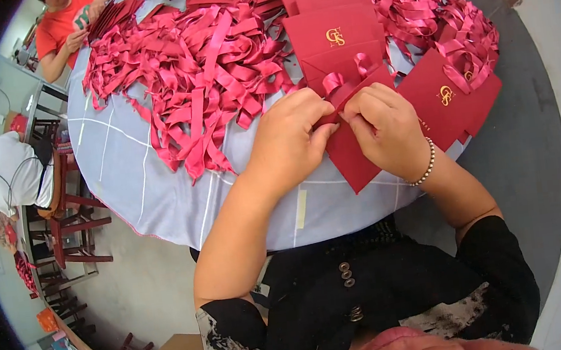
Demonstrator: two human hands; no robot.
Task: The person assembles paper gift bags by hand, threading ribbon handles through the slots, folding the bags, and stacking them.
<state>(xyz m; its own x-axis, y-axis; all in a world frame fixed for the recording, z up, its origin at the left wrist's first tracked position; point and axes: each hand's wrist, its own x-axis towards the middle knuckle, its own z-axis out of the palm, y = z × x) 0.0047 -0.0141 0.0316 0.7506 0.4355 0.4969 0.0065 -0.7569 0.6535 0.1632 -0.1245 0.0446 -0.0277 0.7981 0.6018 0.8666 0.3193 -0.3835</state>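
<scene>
Tying: both hands meet at the near edge of the round table [157, 189], working a red satin ribbon bow [346, 81] on a dark red card envelope [351, 156].
Left hand [287, 143]: fingers pinched together on the ribbon at the bow's left side, thumb tucked under toward the knot.
Right hand [386, 132]: fingers closed on the ribbon just right of the knot; a bead bracelet [425, 167] sits on the wrist.
Envelope position: tilted, its lower corner hanging past the table's near edge, its top under the bow.
Handling: the ribbon looks light, soft and slippery, likely to slide loose unless held close to the knot; the envelope seems stiff but thin, best gripped by its edges to avoid creasing.
Knot: hidden between the fingertips, so whether it is tight cannot be told.
Nearby: a stack of matching envelopes [333, 27] beyond the hands, two more envelopes [451, 97] at the right edge, a heap of cut ribbon strips [193, 74] across the table's middle.
Others: a person in orange [63, 27] at the far left edge.
</scene>
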